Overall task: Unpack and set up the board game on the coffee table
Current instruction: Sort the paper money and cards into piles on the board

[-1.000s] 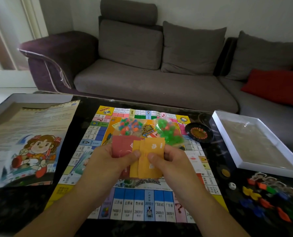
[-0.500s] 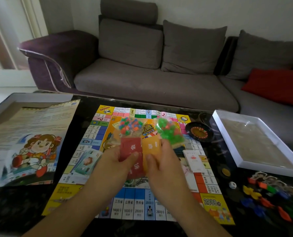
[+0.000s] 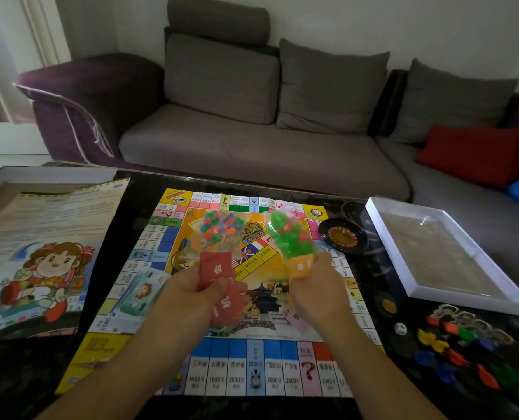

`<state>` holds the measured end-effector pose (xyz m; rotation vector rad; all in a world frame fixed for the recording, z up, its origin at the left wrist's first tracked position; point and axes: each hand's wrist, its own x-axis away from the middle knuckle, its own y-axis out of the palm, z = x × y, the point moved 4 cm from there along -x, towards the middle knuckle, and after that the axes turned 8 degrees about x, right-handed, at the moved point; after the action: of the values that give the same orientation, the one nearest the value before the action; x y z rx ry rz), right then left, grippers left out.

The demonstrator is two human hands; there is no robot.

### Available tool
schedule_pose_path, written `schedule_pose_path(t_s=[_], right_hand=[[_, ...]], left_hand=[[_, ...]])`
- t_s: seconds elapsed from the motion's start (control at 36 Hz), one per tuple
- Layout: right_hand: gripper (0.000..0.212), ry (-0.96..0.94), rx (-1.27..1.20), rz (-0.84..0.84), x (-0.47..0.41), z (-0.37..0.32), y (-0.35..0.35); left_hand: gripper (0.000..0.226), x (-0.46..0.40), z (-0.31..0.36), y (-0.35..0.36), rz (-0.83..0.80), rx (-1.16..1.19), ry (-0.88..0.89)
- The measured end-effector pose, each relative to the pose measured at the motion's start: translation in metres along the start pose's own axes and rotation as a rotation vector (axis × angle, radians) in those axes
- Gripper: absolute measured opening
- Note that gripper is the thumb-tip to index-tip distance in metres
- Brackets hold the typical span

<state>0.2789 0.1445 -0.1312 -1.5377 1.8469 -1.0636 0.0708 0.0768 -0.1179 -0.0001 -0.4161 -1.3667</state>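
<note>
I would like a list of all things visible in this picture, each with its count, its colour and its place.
game board: one, multicoloured, flat on the table centre
red cards: a few, red, in the left hand
orange cards: a stack, orange, in the right hand
bags of small pieces: two, one mixed colours, one mostly green, over the board's far half
roulette wheel: one, black, right of the board
box tray: one, white, table's right side
poster sheet: one, printed, left side
die: one, white, right of the board
pawns: many, mixed colours, near right corner
sofa: one, grey
left hand: one
right hand: one
</note>
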Motion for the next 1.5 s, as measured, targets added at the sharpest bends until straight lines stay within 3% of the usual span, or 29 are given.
schedule_pose_path(t_s=[0.11, 0.17, 0.22, 0.31, 0.42, 0.5, 0.58, 0.72, 0.83, 0.86, 0.97, 1.03, 1.11, 1.22, 1.42, 1.47, 1.5], right_hand=[[0.061, -0.026, 0.306, 0.005, 0.001, 0.008, 0.015], [0.07, -0.099, 0.555, 0.102, 0.005, 0.006, 0.017], [0.079, -0.134, 0.621, 0.173, 0.011, -0.001, 0.014], [0.08, -0.241, 0.455, 0.145, 0.019, -0.011, 0.009], [0.09, -0.411, -0.051, -0.189, 0.044, -0.039, 0.001], [0.11, -0.602, -0.12, -0.422, 0.068, -0.054, 0.002], [0.124, -0.703, 0.035, -0.466, 0.079, -0.057, 0.008], [0.1, -0.713, 0.095, -0.328, 0.077, -0.057, 0.014], [0.117, -0.563, -0.106, -0.431, 0.076, -0.054, 0.019], [0.11, -0.501, -0.198, -0.449, 0.076, -0.053, 0.021], [0.034, -0.222, -0.524, -0.329, 0.069, -0.049, 0.024], [0.02, -0.181, -0.553, -0.285, 0.064, -0.047, 0.026], [0.02, -0.217, -0.537, -0.26, 0.06, -0.046, 0.03], [0.021, -0.261, -0.367, -0.131, 0.048, -0.043, 0.023], [0.018, -0.26, 0.047, 0.03, 0.011, -0.027, 0.024], [0.02, -0.314, 0.3, 0.032, 0.008, -0.026, 0.031], [0.032, -0.36, 0.466, 0.047, 0.007, -0.024, 0.036]], left_hand=[[0.02, 0.001, 0.001, 0.003, -0.042, -0.012, -0.004], [0.02, 0.002, 0.002, 0.003, -0.055, -0.029, -0.008], [0.02, 0.001, 0.002, 0.003, -0.055, -0.033, -0.017], [0.02, 0.0, 0.001, 0.003, -0.05, -0.019, -0.037], [0.02, 0.0, 0.0, 0.003, -0.036, -0.022, -0.055], [0.02, 0.001, 0.001, 0.003, -0.057, -0.091, -0.053], [0.018, 0.005, 0.001, 0.007, -0.086, -0.098, -0.088], [0.019, 0.009, -0.003, 0.009, -0.124, -0.165, -0.126], [0.023, 0.004, -0.005, 0.001, -0.006, -0.153, -0.099], [0.025, 0.002, -0.005, 0.0, 0.014, -0.153, -0.079], [0.021, -0.004, -0.005, -0.003, 0.042, -0.026, -0.087], [0.021, -0.007, -0.008, -0.001, 0.018, 0.034, -0.124], [0.027, -0.008, -0.014, 0.001, -0.02, 0.0, -0.152], [0.014, -0.008, -0.011, 0.004, 0.004, -0.173, -0.134], [0.012, -0.003, -0.008, -0.002, 0.027, -0.369, -0.074], [0.01, -0.004, -0.008, -0.004, 0.011, -0.404, -0.049], [0.011, -0.004, -0.008, -0.004, 0.007, -0.418, -0.034]])
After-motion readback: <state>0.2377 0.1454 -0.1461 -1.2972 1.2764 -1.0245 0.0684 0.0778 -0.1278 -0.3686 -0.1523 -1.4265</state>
